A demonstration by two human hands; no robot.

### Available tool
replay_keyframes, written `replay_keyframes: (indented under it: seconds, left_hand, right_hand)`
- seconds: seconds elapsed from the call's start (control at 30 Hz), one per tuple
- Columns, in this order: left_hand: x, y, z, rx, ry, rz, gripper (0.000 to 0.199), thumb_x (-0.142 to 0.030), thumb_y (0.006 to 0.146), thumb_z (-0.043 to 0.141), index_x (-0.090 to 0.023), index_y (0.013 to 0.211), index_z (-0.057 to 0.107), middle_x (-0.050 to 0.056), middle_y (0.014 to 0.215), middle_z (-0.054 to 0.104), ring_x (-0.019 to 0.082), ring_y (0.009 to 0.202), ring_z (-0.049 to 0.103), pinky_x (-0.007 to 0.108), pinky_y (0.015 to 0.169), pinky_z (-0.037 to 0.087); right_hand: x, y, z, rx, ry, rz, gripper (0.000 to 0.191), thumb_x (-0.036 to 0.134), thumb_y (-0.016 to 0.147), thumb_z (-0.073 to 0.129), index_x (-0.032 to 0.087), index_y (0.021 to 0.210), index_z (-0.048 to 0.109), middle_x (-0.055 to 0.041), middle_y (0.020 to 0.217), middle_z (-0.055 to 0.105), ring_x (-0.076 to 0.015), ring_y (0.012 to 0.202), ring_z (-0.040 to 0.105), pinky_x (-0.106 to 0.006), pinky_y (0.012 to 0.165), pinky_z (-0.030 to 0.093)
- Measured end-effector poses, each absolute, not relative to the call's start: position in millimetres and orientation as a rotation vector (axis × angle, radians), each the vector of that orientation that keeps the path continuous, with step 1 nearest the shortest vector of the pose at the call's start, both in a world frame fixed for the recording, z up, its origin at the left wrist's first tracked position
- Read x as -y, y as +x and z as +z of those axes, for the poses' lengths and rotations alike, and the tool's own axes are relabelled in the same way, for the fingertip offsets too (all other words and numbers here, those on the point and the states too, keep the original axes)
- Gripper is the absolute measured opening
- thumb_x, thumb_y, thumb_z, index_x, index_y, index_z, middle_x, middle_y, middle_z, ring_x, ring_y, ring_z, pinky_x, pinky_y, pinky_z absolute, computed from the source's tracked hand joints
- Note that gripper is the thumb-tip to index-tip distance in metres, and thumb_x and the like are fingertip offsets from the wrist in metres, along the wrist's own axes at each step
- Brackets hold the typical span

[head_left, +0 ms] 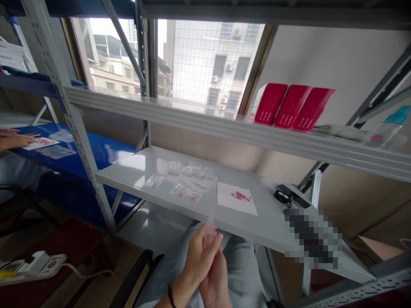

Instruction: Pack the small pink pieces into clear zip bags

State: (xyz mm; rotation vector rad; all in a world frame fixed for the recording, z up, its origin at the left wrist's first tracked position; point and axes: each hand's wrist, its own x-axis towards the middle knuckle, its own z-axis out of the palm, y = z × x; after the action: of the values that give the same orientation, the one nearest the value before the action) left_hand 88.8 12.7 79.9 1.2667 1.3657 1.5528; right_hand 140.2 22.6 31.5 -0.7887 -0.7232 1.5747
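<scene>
My left hand point(199, 256), with a dark band on its wrist, pinches a small clear plastic bag point(209, 232) at chest height below the shelf's front edge. My right hand point(217, 278) lies pressed against the left, its fingers mostly hidden. On the grey metal shelf point(128, 171) lie several small clear bags point(154, 180) holding pink beads. To their right, a white paper sheet point(236, 197) carries a loose pile of pink beads point(239, 196). Both hands are below and in front of these.
Several red boxes point(293, 107) stand on the upper shelf. A black phone point(290, 194) lies at the lower shelf's right, beside a pixelated patch point(310, 237). At far left, a co-worker's hand point(16, 140) rests on a blue table point(96, 149). A power strip point(32, 265) sits low left.
</scene>
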Motion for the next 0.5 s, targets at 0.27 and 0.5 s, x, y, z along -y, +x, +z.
replay_keyframes:
  seconds: [0.27,0.5]
  left_hand:
    - [-100.1,25.8,148.4,-1.057,0.874,1.819,0.041,-0.039,0.079,0.069,-0.024,0.112,0.05,-0.002,0.076,0.071,0.019,0.075,0.07,0.031,0.075,0.054]
    - [-225.3,-104.6,188.8,-1.745,1.264,1.338,0.03,-0.048,0.067,0.063,-0.02,0.076,0.056,0.005,0.08,0.071,0.024,0.084,0.068,0.029,0.065,0.05]
  right_hand:
    - [-58.2,189.7,82.6,0.447,-0.659,1.813,0.046,0.046,0.071,0.074,0.027,0.056,0.035,0.0143,0.045,0.018,-0.0055,0.039,0.003,-0.018,0.026,0.013]
    - [-182.4,283.2,150.5,1.509,-1.339,0.643,0.047,0.056,0.093,0.04,0.025,0.059,0.031,0.0078,0.049,0.028,-0.0103,0.044,0.026,-0.025,0.043,0.024]
